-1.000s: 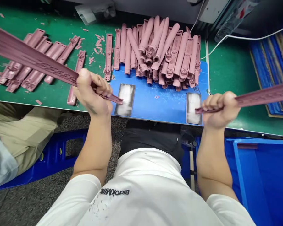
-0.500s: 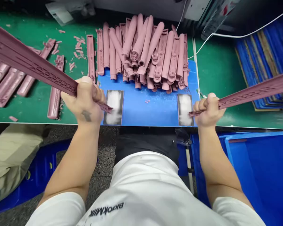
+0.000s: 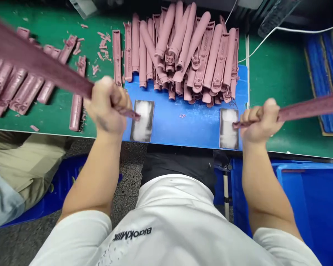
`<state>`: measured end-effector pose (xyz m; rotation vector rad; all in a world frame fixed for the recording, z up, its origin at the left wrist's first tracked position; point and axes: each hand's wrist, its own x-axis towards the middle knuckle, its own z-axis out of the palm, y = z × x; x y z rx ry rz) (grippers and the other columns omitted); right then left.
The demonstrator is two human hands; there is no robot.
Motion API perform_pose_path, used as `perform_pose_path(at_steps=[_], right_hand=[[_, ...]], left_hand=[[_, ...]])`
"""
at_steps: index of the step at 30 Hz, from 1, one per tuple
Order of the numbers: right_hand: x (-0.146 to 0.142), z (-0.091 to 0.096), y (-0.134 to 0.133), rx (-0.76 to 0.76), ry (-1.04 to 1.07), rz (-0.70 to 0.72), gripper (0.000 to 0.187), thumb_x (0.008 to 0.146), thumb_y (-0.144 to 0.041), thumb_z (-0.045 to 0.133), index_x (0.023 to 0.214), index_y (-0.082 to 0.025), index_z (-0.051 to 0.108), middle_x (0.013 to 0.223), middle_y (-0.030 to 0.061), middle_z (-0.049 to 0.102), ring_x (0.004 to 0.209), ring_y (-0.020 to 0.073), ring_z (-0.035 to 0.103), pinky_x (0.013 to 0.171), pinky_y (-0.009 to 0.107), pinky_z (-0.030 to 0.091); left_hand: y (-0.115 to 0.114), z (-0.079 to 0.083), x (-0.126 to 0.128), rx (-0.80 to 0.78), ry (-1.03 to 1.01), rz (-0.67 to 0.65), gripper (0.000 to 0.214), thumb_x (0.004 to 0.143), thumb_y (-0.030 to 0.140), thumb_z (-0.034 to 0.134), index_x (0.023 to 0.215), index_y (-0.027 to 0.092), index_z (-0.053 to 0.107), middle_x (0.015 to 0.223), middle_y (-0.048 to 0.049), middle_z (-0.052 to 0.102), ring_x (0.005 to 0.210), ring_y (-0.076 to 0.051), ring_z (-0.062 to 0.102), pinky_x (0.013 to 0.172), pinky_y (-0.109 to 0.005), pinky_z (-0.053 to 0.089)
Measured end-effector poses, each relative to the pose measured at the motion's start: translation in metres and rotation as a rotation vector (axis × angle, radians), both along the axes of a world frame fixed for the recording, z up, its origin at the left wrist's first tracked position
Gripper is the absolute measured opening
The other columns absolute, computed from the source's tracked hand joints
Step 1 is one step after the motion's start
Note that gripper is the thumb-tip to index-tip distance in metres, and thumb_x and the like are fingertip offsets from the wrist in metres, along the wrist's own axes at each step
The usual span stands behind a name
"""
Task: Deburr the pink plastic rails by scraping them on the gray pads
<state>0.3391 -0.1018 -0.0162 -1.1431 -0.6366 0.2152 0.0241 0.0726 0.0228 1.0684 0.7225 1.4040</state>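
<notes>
My left hand (image 3: pixel 107 105) is closed round a long pink plastic shell (image 3: pixel 44 61), which slants up to the upper left and is smeared by motion. The shell's lower end pokes out of the fist over a grey-and-white rectangular pad (image 3: pixel 142 120). In my right hand (image 3: pixel 262 120) is another long pink plastic shell (image 3: pixel 310 108), rising to the right. Its short end sticks out above a second pad (image 3: pixel 229 127). Between and beyond the hands lies a heap of similar pink shells (image 3: pixel 188 55), some with hollow ribbed sides showing.
The pads lie on a blue sheet (image 3: pixel 177 129) on the green table (image 3: pixel 269 74). More pink shells (image 3: pixel 24 92) and broken scraps lie at left. Blue boards (image 3: pixel 326 74) are stacked at right. A blue bin (image 3: pixel 316 199) stands below the edge. Another person's leg (image 3: pixel 36 159) is at left.
The view has shifted, so the table and heap sit further right and slightly tilted. Both hands still grip their shells, which are now more blurred.
</notes>
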Motion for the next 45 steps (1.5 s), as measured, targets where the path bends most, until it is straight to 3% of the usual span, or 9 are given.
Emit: perform_pose_path(at_steps=[6,10,14,20,24,29,37,40,45], right_hand=[[0.003,0.003,-0.001,-0.028,-0.009,-0.034,0.083,0.088,-0.082,0.093,0.068,-0.035,0.028,0.054,-0.0104,0.015,0.049,0.0111,0.013,0.044,0.038,0.018],[0.001,0.0,-0.009,-0.085,-0.055,0.066,0.081,0.097,-0.076,0.088,0.069,-0.032,0.027,0.055,-0.0129,0.01,0.044,0.0076,0.01,0.041,0.034,0.014],[0.009,-0.003,0.003,-0.048,-0.119,-0.08,0.077,0.104,-0.082,0.074,0.075,-0.035,0.022,0.054,-0.0137,0.012,0.044,0.0084,0.011,0.04,0.032,0.018],[0.001,-0.005,-0.009,-0.091,-0.05,0.015,0.069,0.107,-0.059,0.076,0.07,-0.032,0.024,0.055,-0.0128,0.008,0.045,0.0091,0.005,0.043,0.031,0.012],[0.013,-0.009,-0.002,-0.038,-0.037,-0.029,0.072,0.107,-0.07,0.075,0.075,-0.034,0.021,0.057,-0.0123,0.01,0.048,0.0098,0.01,0.046,0.031,0.018],[0.03,-0.011,0.0,-0.301,0.08,0.044,0.069,0.107,-0.07,0.077,0.075,-0.034,0.028,0.056,-0.0122,0.016,0.049,0.0108,0.016,0.048,0.033,0.018],[0.053,-0.018,0.024,-0.346,0.156,0.109,0.065,0.114,-0.061,0.074,0.08,-0.035,0.026,0.059,-0.0144,0.01,0.055,0.0101,0.007,0.053,0.032,0.016],[0.056,-0.018,0.027,-0.295,0.12,0.114,0.064,0.115,-0.066,0.072,0.08,-0.036,0.027,0.061,-0.0132,0.01,0.056,0.0119,0.008,0.052,0.033,0.017],[0.054,-0.02,0.032,-0.353,0.141,0.064,0.063,0.115,-0.059,0.074,0.08,-0.035,0.027,0.058,-0.0146,0.011,0.052,0.0093,0.008,0.05,0.032,0.013]], left_hand=[[0.011,0.0,0.014,0.031,-0.054,0.201,0.055,0.12,0.008,0.028,0.068,0.025,0.023,0.062,0.005,0.009,0.051,-0.012,0.007,0.052,-0.033,0.01],[0.007,-0.001,0.012,-0.003,-0.038,0.18,0.048,0.11,0.007,0.037,0.067,0.025,0.026,0.06,0.0056,0.01,0.052,-0.012,0.003,0.052,-0.033,0.008],[0.008,0.0,0.016,-0.032,-0.081,0.304,0.051,0.12,0.006,0.031,0.073,0.025,0.024,0.064,0.0063,0.008,0.053,-0.012,0.007,0.052,-0.032,0.011],[0.002,0.002,0.007,-0.029,-0.023,0.153,0.054,0.114,0.007,0.044,0.066,0.025,0.027,0.064,0.0063,0.007,0.051,-0.01,0.006,0.052,-0.035,0.006],[0.012,0.006,0.02,-0.037,0.02,0.147,0.057,0.12,0.009,0.048,0.07,0.026,0.025,0.067,0.0061,0.01,0.054,-0.01,0.008,0.055,-0.035,0.007],[0.029,0.009,0.028,-0.176,0.24,0.069,0.053,0.111,0.013,0.057,0.067,0.025,0.031,0.061,0.0063,0.013,0.056,-0.012,0.003,0.058,-0.038,0.0],[0.061,0.005,0.034,-0.426,0.323,0.039,0.046,0.112,0.018,0.054,0.074,0.025,0.029,0.071,0.0036,0.007,0.072,-0.019,-0.003,0.067,-0.036,0.0],[0.067,0.009,0.042,-0.358,0.201,0.122,0.045,0.116,0.02,0.052,0.078,0.026,0.027,0.074,0.0023,0.008,0.069,-0.02,0.005,0.063,-0.033,0.008],[0.048,0.016,0.036,-0.175,-0.027,0.149,0.058,0.115,0.053,0.071,0.086,0.029,0.026,0.077,0.0012,0.017,0.074,-0.019,0.039,0.057,-0.026,0.028]])
